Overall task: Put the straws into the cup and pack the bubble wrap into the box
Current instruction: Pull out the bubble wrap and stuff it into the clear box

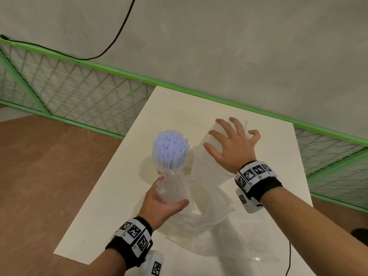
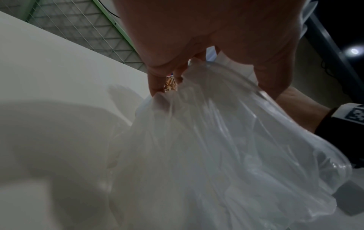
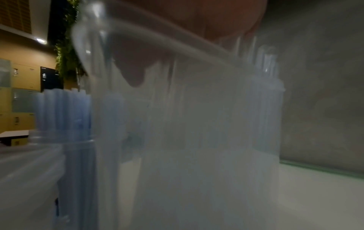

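A clear cup (image 1: 159, 170) stands on the white table (image 1: 95, 226), full of pale blue straws (image 1: 170, 148). Just in front of it my left hand (image 1: 162, 200) grips a bunched end of clear bubble wrap (image 1: 176, 191); the rest trails over the table toward me. The left wrist view shows the bubble wrap (image 2: 216, 147) hanging from the fingers (image 2: 155, 88). To the right stands a tall clear box (image 1: 205, 162). My right hand (image 1: 231, 144) lies over its top with fingers spread. The right wrist view looks through the box (image 3: 197, 140), with the straws (image 3: 65, 116) to its left.
The table's left edge drops to a brown floor (image 1: 49, 166). A green mesh fence (image 1: 79, 96) runs behind the table, with a black cable (image 1: 111, 46) hanging on the wall. Loose wrap (image 1: 215, 242) covers the near middle of the table.
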The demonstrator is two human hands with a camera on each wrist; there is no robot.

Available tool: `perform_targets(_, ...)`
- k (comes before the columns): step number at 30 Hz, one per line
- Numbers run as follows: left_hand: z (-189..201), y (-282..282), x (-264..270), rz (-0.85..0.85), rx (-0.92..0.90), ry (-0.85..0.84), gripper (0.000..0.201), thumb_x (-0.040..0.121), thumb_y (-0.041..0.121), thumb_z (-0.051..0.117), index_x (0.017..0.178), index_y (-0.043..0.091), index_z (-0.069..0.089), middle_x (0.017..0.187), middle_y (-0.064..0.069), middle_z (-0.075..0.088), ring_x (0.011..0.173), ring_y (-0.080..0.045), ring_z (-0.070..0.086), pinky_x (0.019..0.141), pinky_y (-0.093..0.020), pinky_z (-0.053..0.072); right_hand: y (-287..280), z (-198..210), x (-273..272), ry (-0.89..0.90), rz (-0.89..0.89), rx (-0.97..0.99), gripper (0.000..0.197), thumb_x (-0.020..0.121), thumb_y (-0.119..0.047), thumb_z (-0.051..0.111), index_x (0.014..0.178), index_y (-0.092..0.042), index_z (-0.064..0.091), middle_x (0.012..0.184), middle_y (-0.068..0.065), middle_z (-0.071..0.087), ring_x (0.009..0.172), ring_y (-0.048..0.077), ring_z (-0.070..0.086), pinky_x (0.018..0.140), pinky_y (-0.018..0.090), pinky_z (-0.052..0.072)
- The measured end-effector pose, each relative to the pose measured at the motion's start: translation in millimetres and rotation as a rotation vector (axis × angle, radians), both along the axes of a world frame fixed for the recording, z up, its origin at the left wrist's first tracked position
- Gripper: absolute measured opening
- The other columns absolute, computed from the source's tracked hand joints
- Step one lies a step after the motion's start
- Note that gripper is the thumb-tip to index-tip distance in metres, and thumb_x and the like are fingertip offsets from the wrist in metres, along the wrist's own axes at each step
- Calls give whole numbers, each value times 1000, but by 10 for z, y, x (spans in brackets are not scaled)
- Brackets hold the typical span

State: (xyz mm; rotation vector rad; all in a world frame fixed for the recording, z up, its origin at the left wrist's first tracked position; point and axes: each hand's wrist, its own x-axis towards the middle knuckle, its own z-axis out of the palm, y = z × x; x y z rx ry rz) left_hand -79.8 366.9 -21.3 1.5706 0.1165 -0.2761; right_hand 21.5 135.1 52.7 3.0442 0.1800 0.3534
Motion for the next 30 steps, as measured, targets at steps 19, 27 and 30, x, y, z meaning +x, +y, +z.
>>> perform_targets(19, -42, -131, -28, -136, -40, -115, 73, 49, 32, 86, 115, 18, 58, 108, 8, 68, 100, -1, 64, 83, -13, 49, 464, -168, -1046, 292, 362, 931, 54, 69, -8, 77, 118, -24, 64, 110, -19, 65, 103, 0, 59, 91, 13, 43)
perform_targets(27, -35, -127, -53, -129, -29, -125, 65, 53, 34, 85, 108, 12, 60, 98, 10, 70, 90, -4, 66, 76, -12, 48, 575, -339, -1208, 122, 208, 1110, 24, 69, -3, 70, 88, -16, 64, 88, -10, 67, 85, 9, 63, 77, 13, 42)
perform_targets(30, -33, -115, -53, -125, 0, -128, 57, 57, 28, 86, 107, 13, 61, 98, 4, 70, 88, -8, 66, 74, -15, 49, 628, -342, -1234, 128, 181, 1146, 23, 74, -5, 68, 92, -18, 62, 86, -11, 67, 81, 11, 62, 75, 14, 44)
